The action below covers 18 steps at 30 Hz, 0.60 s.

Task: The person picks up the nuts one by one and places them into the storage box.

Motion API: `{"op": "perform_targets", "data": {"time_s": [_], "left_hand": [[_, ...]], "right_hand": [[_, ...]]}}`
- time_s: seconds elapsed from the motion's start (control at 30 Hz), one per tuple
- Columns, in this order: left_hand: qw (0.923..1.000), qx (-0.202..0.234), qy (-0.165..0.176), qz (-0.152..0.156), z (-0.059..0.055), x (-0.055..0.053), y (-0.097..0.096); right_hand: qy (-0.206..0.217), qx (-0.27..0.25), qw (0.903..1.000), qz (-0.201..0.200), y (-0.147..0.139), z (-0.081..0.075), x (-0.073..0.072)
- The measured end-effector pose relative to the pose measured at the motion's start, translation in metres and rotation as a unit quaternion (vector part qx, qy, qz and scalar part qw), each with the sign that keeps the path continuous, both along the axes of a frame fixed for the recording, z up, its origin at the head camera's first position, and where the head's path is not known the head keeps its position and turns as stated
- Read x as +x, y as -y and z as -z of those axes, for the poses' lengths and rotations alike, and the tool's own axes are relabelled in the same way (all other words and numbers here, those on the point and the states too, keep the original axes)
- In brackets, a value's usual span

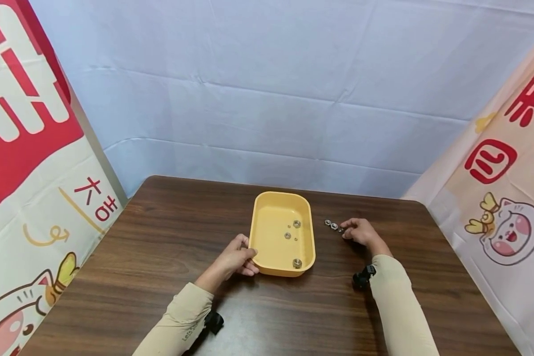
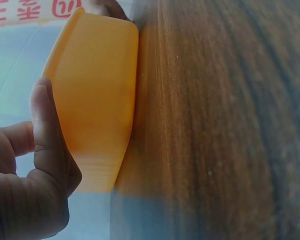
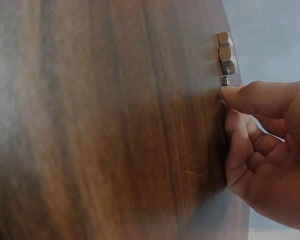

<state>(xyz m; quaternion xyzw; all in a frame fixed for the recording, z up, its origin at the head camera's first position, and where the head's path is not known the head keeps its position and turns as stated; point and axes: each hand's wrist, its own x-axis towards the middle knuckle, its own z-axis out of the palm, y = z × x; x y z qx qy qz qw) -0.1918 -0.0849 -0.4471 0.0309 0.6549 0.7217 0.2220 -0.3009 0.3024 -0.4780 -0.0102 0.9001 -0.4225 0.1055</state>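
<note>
A yellow plastic tray (image 1: 271, 269) rests on the wooden table, with several metal nuts (image 1: 297, 263) of different sizes inside. My left hand (image 1: 238, 257) grips its near left corner, thumb at the rim and the other fingers against the outer wall (image 2: 97, 100). To the right of the tray, a short row of metal nuts (image 1: 334, 226) lies on the table. At the near end of this row is my right hand (image 1: 359, 231), its thumb and fingertips down at the tabletop beside a small nut (image 3: 225, 80). Whether a nut sits between those fingertips is hidden.
The brown wooden table (image 1: 182, 212) reaches back to a pale cloth backdrop (image 1: 267, 123). Printed banners hang at the left (image 1: 26, 148) and right (image 1: 507, 198). A black wrist camera (image 1: 364, 278) is strapped under each sleeve.
</note>
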Motion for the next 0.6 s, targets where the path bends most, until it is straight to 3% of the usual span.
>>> {"op": "perform_targets", "data": {"time_s": [0.6], "left_hand": [[1.0,0.005,-0.001,0.002,0.0042,-0.0031,0.0004]], "right_hand": [[-0.021,0.067,0.9975,-0.003,-0.0016,0.0034,0.0023]]}}
